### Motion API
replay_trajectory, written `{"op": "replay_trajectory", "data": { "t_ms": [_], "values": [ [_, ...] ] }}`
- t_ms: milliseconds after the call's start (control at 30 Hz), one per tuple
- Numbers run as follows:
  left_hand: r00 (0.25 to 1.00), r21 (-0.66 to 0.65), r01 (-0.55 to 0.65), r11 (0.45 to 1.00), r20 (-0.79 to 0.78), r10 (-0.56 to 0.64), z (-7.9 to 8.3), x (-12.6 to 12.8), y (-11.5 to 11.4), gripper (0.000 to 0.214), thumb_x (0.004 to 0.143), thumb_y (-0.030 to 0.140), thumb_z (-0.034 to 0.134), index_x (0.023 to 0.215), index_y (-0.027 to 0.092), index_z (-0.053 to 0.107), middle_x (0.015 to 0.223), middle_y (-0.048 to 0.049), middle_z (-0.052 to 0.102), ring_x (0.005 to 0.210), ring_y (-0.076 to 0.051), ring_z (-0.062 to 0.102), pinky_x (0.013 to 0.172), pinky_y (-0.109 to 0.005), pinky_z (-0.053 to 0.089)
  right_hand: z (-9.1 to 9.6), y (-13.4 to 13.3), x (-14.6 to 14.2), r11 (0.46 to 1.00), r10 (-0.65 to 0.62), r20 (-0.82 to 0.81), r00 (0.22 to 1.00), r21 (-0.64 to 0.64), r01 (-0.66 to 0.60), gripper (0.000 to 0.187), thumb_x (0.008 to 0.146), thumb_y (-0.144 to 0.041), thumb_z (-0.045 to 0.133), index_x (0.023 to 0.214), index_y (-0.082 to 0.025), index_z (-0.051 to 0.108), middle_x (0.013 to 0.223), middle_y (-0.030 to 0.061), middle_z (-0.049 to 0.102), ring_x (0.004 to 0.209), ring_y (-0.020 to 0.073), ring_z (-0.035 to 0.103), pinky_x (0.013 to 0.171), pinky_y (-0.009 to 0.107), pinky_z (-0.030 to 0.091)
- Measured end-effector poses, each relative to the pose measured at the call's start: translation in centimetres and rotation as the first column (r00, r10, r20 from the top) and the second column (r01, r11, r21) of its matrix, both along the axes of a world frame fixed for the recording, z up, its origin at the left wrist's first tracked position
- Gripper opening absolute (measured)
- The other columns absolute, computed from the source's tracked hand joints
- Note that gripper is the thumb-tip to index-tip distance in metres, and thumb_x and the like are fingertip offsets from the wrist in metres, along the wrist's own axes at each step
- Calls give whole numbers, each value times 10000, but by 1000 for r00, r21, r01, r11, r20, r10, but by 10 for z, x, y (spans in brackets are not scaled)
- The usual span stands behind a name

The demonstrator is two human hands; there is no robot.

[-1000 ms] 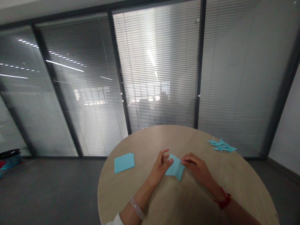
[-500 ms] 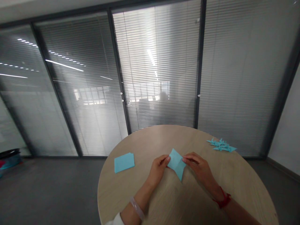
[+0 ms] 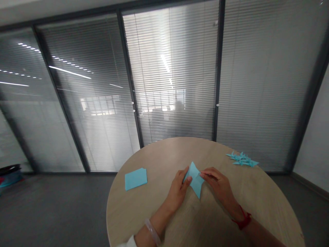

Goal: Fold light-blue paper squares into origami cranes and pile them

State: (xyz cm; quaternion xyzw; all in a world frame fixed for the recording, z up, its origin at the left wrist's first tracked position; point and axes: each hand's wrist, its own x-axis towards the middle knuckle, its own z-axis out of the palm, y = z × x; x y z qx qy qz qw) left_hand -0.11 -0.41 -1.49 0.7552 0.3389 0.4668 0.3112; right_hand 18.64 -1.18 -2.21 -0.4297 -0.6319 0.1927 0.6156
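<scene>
Between my hands is a partly folded sheet of light blue origami paper (image 3: 196, 184), with one point facing away from me and another toward me. My left hand (image 3: 180, 185) grips its left side, the thumb lying on top and the fingers behind the edge. At the right corner, my right hand (image 3: 217, 181) pinches the paper between thumb and fingers. A pale bangle circles my left wrist and a red cord my right one. The underside of the paper is hidden.
A stack of blue paper (image 3: 136, 179) lies at the left of the round wooden table (image 3: 180, 147). Several folded blue paper pieces (image 3: 243, 159) are piled near the right edge. Glass panels with blinds (image 3: 174, 75) stand behind the table.
My left hand has shifted right and further over the paper, its thumb now nearer the middle. The left side of the paper has tilted. My right hand stays at the right corner.
</scene>
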Motion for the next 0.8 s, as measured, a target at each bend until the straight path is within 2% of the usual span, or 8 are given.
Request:
{"op": "replay_trajectory", "data": {
  "t_ms": [67,200,367,433,533,600,800],
  "values": [
    [999,-7,17,1000,-34,-18,0,1,-1,467,901,391,475,1334,217,467,1175,-105,574,1065,-229,526,918,-371,429,0,0,-1,1000,1,-3,1000,-4,-1,299,774,-508,639,780,-219,717,821,69,691,799,218,643,724,320,529],
    [995,-26,50,998,-89,-52,4,1,-5,402,893,383,495,1250,207,551,1140,-102,626,1031,-240,554,911,-369,425,1,0,-1,1000,21,-7,1000,-13,-21,296,773,-499,642,794,-216,725,838,72,701,818,223,650,729,320,530],
    [997,12,42,999,-71,-41,7,-1,-4,334,890,378,506,1161,216,614,1150,-93,615,1075,-239,534,952,-366,400,2,-1,-1,999,14,5,1000,-50,-14,273,769,-472,652,786,-208,718,835,65,704,810,218,651,713,301,518],
    [999,41,31,999,-42,-29,5,-1,-2,359,877,362,534,1203,222,587,1173,-96,585,1117,-235,508,984,-373,380,2,-1,-1,998,-4,1,1000,-66,4,279,769,-473,647,786,-203,714,819,62,703,789,215,650,702,298,512],
    [1000,29,0,1000,0,0,1,-3,0,574,862,326,570,1394,248,369,1218,-92,547,1139,-225,498,1005,-403,364,4,-1,-1,995,-26,-10,1000,-93,25,291,765,-481,644,785,-198,709,807,65,705,777,219,647,689,299,505],
    [1000,36,21,999,-22,-20,1,-5,0,646,864,319,572,1436,266,275,1254,-92,532,1152,-225,493,1017,-421,355,5,-2,-1,994,-31,-26,999,-107,28,298,753,-487,652,777,-194,706,794,64,703,759,218,644,681,299,503],
    [985,197,106,975,-156,-76,7,-12,-2,483,908,309,503,1378,292,393,1332,-80,506,1219,-231,453,1048,-426,345,7,-1,2,982,-19,-124,992,-189,-5,349,721,-518,667,784,-176,706,743,63,702,665,207,631,633,301,506]
  ]
}}
